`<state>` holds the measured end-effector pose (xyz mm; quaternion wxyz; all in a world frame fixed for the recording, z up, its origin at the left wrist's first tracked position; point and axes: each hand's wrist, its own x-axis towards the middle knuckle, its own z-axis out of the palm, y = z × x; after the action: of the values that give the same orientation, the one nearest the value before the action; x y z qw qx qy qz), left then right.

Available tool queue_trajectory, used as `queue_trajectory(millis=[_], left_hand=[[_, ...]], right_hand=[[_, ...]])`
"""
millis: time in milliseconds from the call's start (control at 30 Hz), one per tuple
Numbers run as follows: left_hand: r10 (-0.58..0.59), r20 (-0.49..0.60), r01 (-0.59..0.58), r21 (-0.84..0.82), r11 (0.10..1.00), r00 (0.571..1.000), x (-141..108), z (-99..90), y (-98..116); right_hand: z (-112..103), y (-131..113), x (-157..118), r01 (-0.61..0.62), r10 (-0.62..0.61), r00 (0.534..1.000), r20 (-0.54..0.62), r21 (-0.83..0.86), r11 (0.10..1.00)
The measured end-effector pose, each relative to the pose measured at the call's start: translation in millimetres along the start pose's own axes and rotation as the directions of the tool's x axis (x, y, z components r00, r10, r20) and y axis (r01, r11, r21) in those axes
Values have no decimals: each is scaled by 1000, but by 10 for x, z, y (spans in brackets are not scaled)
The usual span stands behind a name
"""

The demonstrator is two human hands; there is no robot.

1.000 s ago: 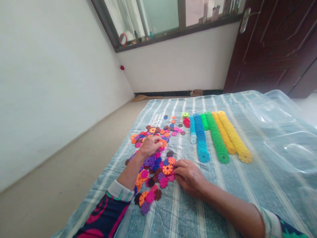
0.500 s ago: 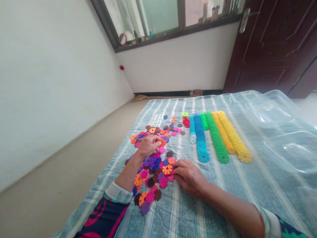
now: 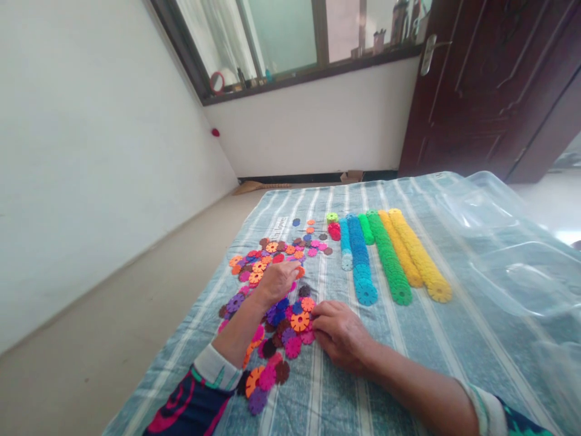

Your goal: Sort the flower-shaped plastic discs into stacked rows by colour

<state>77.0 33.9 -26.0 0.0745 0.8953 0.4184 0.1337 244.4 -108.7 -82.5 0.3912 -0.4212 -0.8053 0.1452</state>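
Left hand [image 3: 278,283] hiding discs [image 3: 294,326], right sleeve [image 3: 517,416] cut off

Ref = long green row of overlapping notched plastic discs [image 3: 388,260]. Near side of it: open striped blue-grey cloth [image 3: 390,327], passable until bare right forearm [image 3: 422,390]. Left of it: long blue disc row [image 3: 361,251], shorter light-blue disc row [image 3: 345,242], then narrow open lane, near end plugged by right hand [image 3: 340,336]; heap of multicoloured discs [image 3: 299,321] beyond, left hand [image 3: 278,283] over it. Right of it: two yellow disc rows [image 3: 420,257] tight alongside, open cloth, then clear plastic tubs [image 3: 526,277].
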Motion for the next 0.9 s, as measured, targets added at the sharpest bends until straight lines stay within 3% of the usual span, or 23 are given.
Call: queue_trajectory(millis=[133,300,500,700,800,900], left_hand=[[17,72,-26,126,992,997,16,49,-13],[-6,72,0,79,997,997,111,20,35],[-14,-54,10,-69,998,998,552,89,203],[-97,-69,95,-28,995,993,1068,246,355],[-143,-79,140,-45,989,987,1185,300,370],[-120,-85,113,-88,990,989,1184,324,358]], right_hand=[[0,-5,7,3,-3,1000,-1,0,1000],[4,-16,12,-7,7,1000,-2,10,1000],[10,-23,28,-21,21,1000,-12,32,999],[27,-23,15,-16,16,1000,-9,34,999],[32,-23,18,-19,20,1000,-19,22,1000],[32,-22,28,-12,12,1000,-18,13,1000]])
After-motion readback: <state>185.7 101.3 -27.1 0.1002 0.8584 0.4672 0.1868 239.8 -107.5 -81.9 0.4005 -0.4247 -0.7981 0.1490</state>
